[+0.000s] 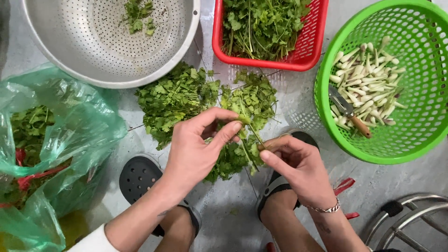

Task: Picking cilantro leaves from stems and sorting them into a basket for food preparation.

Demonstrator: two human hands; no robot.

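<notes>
My left hand point(198, 147) pinches the leafy top of a coriander sprig point(249, 128) between thumb and fingers. My right hand point(296, 161), with a bracelet on the wrist, grips the lower stem of the same sprig. Both hands hover over a pile of loose coriander point(182, 95) lying on the grey floor between my feet, which wear black clogs.
A perforated metal colander point(60, 51) with a few leaves sits top left. A red basket point(310, 46) holds more coriander. A green basket point(420, 112) holds pale cut stalks and a small knife point(347, 112). A green plastic bag point(70, 135) of greens lies left. A metal stool frame point(410, 219) stands bottom right.
</notes>
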